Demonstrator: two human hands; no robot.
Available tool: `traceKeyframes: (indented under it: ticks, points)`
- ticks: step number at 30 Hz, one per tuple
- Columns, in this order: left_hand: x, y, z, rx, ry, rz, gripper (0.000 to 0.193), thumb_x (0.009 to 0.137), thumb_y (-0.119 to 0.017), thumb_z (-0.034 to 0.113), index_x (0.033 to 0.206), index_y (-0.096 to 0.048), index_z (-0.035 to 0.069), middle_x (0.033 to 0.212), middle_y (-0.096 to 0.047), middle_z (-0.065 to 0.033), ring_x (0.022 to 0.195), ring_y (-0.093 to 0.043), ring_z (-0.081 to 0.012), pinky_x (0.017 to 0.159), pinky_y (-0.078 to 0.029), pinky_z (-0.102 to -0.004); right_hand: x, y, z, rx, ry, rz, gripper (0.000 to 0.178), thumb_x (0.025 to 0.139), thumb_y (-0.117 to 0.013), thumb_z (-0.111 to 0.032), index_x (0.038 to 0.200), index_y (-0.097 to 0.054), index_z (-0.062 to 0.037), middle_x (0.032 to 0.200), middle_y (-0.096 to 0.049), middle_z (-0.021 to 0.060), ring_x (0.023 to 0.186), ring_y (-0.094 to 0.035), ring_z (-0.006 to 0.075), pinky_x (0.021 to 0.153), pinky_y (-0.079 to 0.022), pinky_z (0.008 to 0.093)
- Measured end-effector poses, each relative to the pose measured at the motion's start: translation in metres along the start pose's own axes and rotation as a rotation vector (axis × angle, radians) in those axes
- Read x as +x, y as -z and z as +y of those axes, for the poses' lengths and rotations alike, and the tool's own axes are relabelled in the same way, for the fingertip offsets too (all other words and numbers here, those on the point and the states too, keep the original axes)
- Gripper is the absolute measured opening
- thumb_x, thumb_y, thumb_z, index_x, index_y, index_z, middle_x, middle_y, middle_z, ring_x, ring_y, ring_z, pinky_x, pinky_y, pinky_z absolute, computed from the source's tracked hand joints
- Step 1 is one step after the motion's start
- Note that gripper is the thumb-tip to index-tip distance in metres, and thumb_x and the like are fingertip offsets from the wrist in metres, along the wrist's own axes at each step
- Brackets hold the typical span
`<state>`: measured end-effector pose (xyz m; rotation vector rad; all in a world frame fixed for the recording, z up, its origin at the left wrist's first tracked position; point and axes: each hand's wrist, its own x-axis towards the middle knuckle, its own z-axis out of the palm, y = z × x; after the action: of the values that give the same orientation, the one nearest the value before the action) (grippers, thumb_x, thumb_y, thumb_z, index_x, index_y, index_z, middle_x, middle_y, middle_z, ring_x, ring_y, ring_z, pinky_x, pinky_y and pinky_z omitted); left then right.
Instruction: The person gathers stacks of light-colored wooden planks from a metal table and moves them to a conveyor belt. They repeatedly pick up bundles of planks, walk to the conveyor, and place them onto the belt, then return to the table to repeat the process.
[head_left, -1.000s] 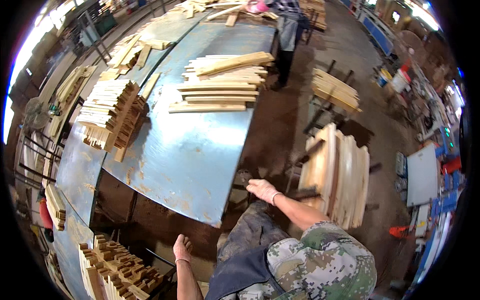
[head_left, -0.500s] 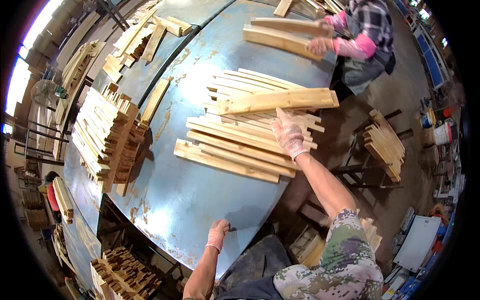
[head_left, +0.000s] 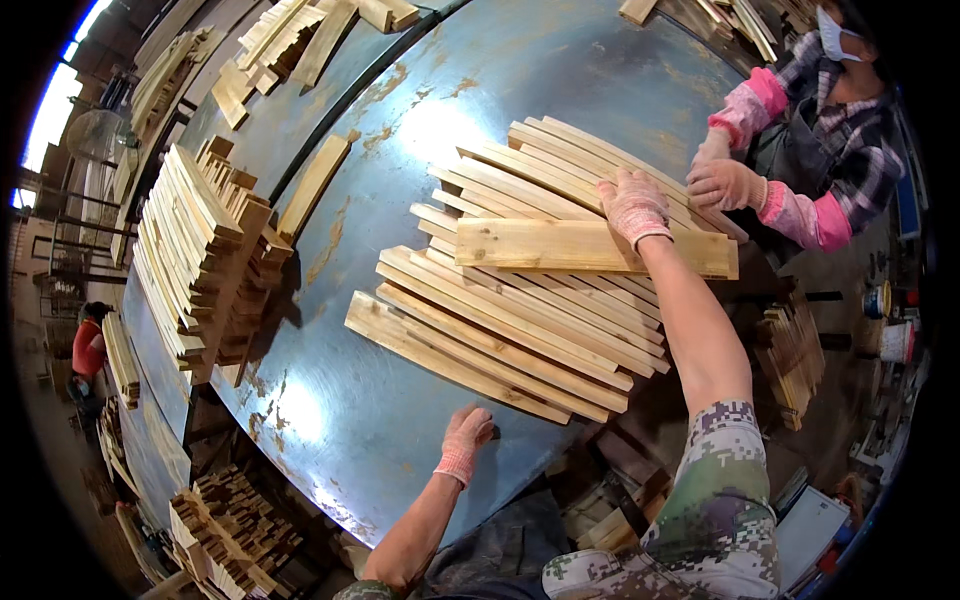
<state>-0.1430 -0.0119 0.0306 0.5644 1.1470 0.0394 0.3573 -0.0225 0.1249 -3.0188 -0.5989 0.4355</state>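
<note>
From my remote head view, the right hand, in a pale pink-and-white knit glove, lies palm down over the long row of narrow, pale wooden slats, open with its fingers a little apart; I can't tell how hard it presses. Its heel is at the upper edge of a wide, flat, light-yellow wooden board, which rests slantwise on top of the slats. The slats lie side by side on a blue-grey metal table with brownish scuffs, their ends uneven. The left hand, in a matching glove, is at the near part of the table, just below the nearest slats and apart from them; its fingers curl away from me, so I can't tell whether it is open or closed. Across the table I have a co-worker in a dark plaid shirt and pink sleeve covers, whose gloved hands are close together at the far right ends of the slats. On the left I see a tall stack of pale wooden strips and, beside it, a single short plank lying alone on the metal.
</note>
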Motion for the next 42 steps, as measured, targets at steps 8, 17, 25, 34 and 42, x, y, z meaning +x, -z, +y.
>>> traceKeyframes:
  ticks: [8, 17, 25, 34, 42]
  points:
    - [0.017, -0.043, 0.015, -0.41, 0.102, -0.006, 0.027, 0.103, -0.065, 0.033, 0.114, -0.065, 0.009, 0.096, -0.067, -0.0052, 0.083, -0.061, -0.0172, 0.076, -0.053, -0.0356, 0.047, -0.033, 0.016, 0.04, 0.002, 0.307, 0.084, 0.102, -0.053, -0.062, 0.165, -0.034, -0.0104, 0.162, -0.044, 0.0188, 0.152, -0.038, 0.0363, 0.125, -0.03, 0.0504]
    - [0.058, -0.054, -0.006, 0.526, -0.26, -0.021, 0.065, 0.098, -0.072, 0.05, 0.129, -0.062, -0.006, 0.114, -0.073, -0.0225, 0.103, -0.069, -0.0262, 0.093, -0.054, -0.0382, 0.02, 0.016, -0.009, -0.206, 0.039, 0.061, 0.084, 0.1, -0.049, -0.071, 0.156, -0.053, -0.0082, 0.155, -0.053, 0.0207, 0.145, -0.048, 0.038, 0.121, -0.038, 0.0473]
    - [-0.003, -0.02, 0.023, 0.509, -0.213, 0.098, 0.064, 0.096, -0.075, 0.046, 0.131, -0.059, -0.005, 0.118, -0.074, -0.0194, 0.11, -0.07, -0.0287, 0.098, -0.053, -0.0397, -0.022, -0.024, 0.002, -0.071, 0.059, -0.089, 0.073, 0.099, -0.057, -0.065, 0.13, -0.066, 0.0003, 0.131, -0.067, 0.0271, 0.126, -0.063, 0.042, 0.107, -0.048, 0.0477]
    - [-0.049, 0.048, -0.007, 0.321, -0.229, 0.301, 0.086, 0.09, -0.082, 0.044, 0.145, -0.044, -0.01, 0.127, -0.071, -0.0233, 0.12, -0.068, -0.0327, 0.103, -0.052, -0.0397, -0.126, -0.046, -0.046, 0.096, 0.056, -0.144, 0.07, 0.092, -0.071, -0.06, 0.126, -0.064, 0.0005, 0.128, -0.069, 0.0272, 0.122, -0.066, 0.0424, 0.102, -0.052, 0.047]
    - [-0.112, 0.218, -0.025, 0.352, -0.085, 0.401, 0.073, 0.084, -0.086, 0.037, 0.13, -0.055, -0.01, 0.112, -0.073, -0.0182, 0.098, -0.07, -0.0255, 0.087, -0.057, -0.0376, -0.27, -0.109, -0.1, 0.224, 0.244, -0.158, 0.066, 0.089, -0.074, -0.055, 0.126, -0.066, -0.0012, 0.127, -0.069, 0.0271, 0.119, -0.067, 0.0438, 0.103, -0.052, 0.0487]
